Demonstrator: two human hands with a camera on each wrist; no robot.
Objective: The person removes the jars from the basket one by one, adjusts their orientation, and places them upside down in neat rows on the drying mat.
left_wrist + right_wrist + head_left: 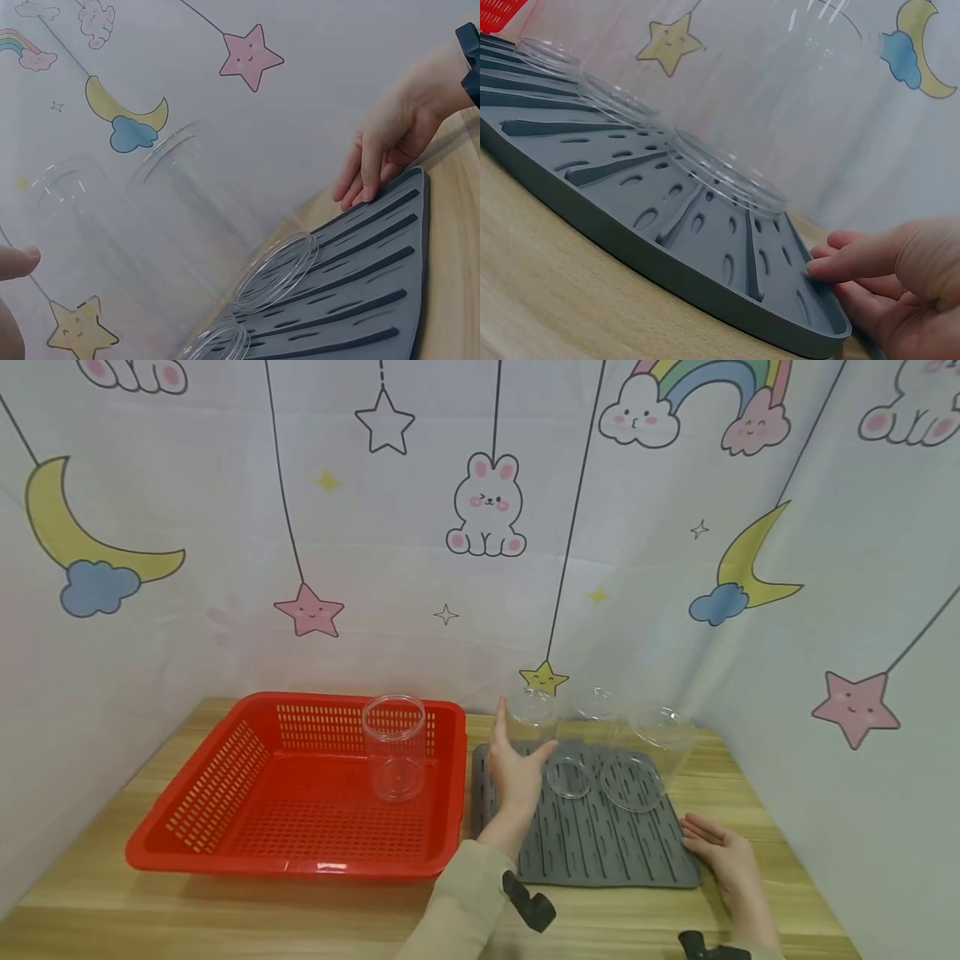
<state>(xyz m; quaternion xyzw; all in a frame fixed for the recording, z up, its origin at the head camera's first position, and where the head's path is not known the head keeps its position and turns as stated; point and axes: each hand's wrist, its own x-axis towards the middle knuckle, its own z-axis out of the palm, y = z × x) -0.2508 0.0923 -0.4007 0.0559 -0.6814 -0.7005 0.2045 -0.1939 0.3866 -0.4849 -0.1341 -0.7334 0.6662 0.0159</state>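
Observation:
My left hand is raised beside the leftmost clear plastic cup at the back of the grey ridged drying mat. Its fingers are straight and its thumb spreads to the right; whether they touch the cup cannot be told. That cup's base is partly hidden by the hand. A middle clear cup and a wider right cup stand upright on the mat. At the mat's right edge my right hand rests with loosely bent fingers, its thumb at the rim.
To the left sits a red perforated plastic basket, with another clear cup upright near its right wall. Basket and mat lie on a wooden table. A printed white curtain hangs close behind and along the sides.

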